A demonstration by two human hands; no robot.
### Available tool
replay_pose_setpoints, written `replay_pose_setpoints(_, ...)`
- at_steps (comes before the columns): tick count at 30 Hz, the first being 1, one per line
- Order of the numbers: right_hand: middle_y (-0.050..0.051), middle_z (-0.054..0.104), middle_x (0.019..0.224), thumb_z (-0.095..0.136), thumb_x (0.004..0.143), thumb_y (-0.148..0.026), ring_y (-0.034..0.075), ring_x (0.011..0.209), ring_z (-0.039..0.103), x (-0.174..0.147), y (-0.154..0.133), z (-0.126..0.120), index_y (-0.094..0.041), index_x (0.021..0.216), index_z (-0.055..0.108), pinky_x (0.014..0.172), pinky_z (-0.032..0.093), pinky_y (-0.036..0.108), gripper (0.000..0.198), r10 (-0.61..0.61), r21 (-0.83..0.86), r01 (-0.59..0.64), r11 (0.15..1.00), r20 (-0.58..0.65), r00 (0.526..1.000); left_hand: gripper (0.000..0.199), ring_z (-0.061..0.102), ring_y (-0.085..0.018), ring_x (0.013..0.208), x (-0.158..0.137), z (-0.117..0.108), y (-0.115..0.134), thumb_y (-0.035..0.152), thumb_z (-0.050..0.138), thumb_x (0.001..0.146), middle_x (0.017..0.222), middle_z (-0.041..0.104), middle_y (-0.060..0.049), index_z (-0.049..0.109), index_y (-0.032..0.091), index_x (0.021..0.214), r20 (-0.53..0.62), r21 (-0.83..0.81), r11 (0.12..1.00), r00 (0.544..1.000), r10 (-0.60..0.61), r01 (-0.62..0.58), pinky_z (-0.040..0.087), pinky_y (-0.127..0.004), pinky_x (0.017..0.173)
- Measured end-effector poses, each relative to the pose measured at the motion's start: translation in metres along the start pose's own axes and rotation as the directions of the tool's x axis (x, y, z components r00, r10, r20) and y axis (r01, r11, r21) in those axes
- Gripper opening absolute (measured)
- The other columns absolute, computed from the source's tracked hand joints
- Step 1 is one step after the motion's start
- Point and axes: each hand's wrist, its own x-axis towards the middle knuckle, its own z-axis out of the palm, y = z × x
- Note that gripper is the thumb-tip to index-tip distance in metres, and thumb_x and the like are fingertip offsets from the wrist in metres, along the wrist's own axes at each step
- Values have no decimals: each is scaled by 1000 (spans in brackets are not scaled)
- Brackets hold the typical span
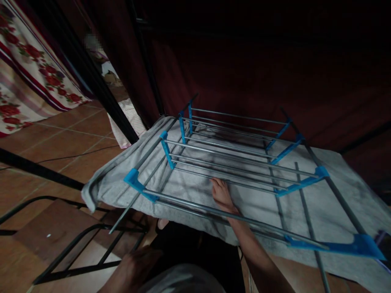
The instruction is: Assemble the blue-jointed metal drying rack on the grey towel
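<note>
A drying rack [244, 156] of grey metal tubes with blue plastic brackets stands on a grey blanket [189, 187]. My right forearm passes under the rack's near bars. My right hand [222, 194] is closed, its curled fingers at one of the lower inner bars; the fingertips are partly hidden. Low in the view, beside my lap, is my left hand [139, 262], dim and blurred, apart from the rack. Its fingers do not show clearly. Loose-looking tube ends [124, 215] jut out past the blanket's near edge on the left.
Black metal posts [100, 87] rise at the left, with a dark red curtain [244, 77] behind the rack. A black-framed chair or stand [82, 240] is at lower left on the tiled floor [73, 138]. A flowered cloth [36, 69] hangs at far left.
</note>
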Motion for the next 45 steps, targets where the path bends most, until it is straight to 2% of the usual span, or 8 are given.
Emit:
replay_pose_setpoints(3, 10, 60, 139, 43, 94, -10, 21, 126, 54, 29, -32, 15, -20, 132, 60, 107, 41, 35, 43, -34, -52, 39, 998, 94, 995, 24, 73, -31, 75, -11, -48, -59, 55, 57, 81, 81, 78, 3, 75, 41, 90, -192, -235, 865, 851, -489, 444, 63, -45, 62)
replay_pose_setpoints(5, 12, 60, 138, 41, 97, -11, 23, 126, 53, 44, -49, 23, -19, 133, 58, 106, 39, 37, 41, -18, -97, 29, 995, 113, 993, 35, 73, -35, 82, 15, -78, -82, 62, 61, 76, 84, 78, -1, 74, 32, 90, -262, -387, 748, 714, -649, 538, 63, -51, 73)
replay_pose_setpoints(6, 13, 61, 137, 40, 98, -13, 25, 126, 52, 49, -55, 27, -19, 134, 58, 106, 39, 39, 41, -2, -120, 16, 993, 113, 994, 39, 72, -34, 86, 36, -90, -89, 62, 63, 75, 89, 77, -3, 73, 29, 93, -278, -435, 728, 690, -668, 529, 62, -51, 80)
replay_pose_setpoints(10, 14, 62, 134, 40, 101, -21, 28, 124, 52, 65, -69, 38, -19, 134, 58, 107, 35, 44, 38, 40, -161, -21, 987, 117, 992, 48, 69, -32, 104, 138, -98, -102, 59, 67, 74, 107, 75, -10, 70, 19, 99, -297, -568, 749, 765, -572, 340, 54, -50, 101)
replay_pose_setpoints(14, 11, 62, 133, 42, 100, -22, 27, 125, 53, 78, -68, 45, -25, 129, 62, 106, 36, 42, 35, 60, -145, -38, 989, 149, 987, 62, 65, -32, 114, 218, -62, -118, 59, 72, 69, 118, 71, -15, 66, 16, 113, -194, -636, 737, 877, -440, 229, 52, -49, 101)
replay_pose_setpoints(18, 9, 66, 128, 46, 99, -24, 25, 121, 57, 86, -63, 49, -28, 123, 65, 105, 40, 39, 31, 86, -130, -65, 989, 168, 982, 58, 64, -27, 110, 257, -27, -136, 52, 70, 74, 115, 71, -12, 64, 17, 120, -78, -601, 782, 962, -263, 166, 49, -45, 103)
replay_pose_setpoints(25, 9, 71, 122, 46, 99, -24, 26, 114, 64, 89, -62, 45, -24, 125, 66, 100, 46, 38, 32, 78, -98, -62, 993, 173, 982, 27, 65, -26, 98, 279, -10, -149, 41, 56, 87, 99, 71, -9, 67, 17, 94, -144, -381, 912, 965, -219, 150, 51, -40, 95)
replay_pose_setpoints(45, 9, 70, 122, 44, 100, -25, 25, 114, 62, 81, -59, 32, -27, 122, 68, 101, 42, 38, 32, 83, -25, -80, 996, 148, 986, 26, 68, -27, 93, 273, -13, -103, 37, 47, 91, 97, 74, -10, 64, 19, 98, -212, -242, 922, 911, -353, 301, 50, -36, 84)
